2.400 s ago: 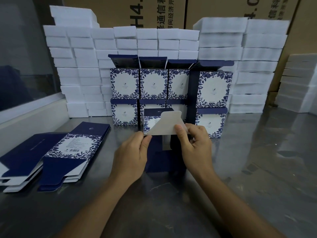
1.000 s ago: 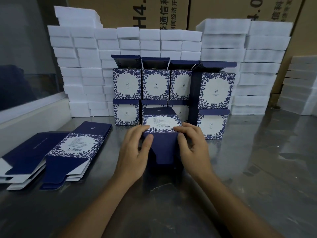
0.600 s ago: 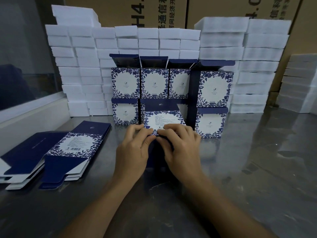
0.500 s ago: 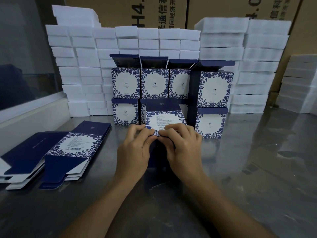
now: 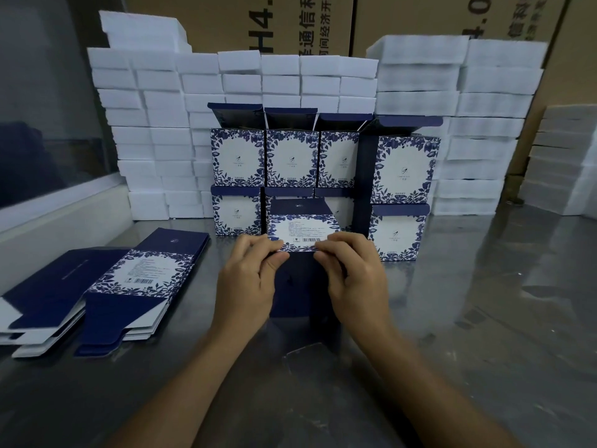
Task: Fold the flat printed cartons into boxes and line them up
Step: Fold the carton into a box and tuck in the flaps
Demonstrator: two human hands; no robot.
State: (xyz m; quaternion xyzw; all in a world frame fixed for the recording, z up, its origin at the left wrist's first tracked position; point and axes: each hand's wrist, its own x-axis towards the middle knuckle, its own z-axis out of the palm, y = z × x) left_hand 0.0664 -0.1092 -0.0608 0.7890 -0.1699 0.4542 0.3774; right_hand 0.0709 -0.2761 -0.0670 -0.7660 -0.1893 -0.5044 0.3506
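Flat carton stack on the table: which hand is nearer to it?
Left. The left hand is the one on the side of the flat carton stack, though apart from it; the right hand is beyond the carton being folded.

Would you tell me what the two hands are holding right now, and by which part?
Both hold the half-folded carton: the left hand and right hand pinch the near edge of its barcode panel, one at each corner.

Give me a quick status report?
Left hand and right hand both pinching half-folded carton. Finished boxes lined up behind. Flat cartons waiting left. Nothing blocking.
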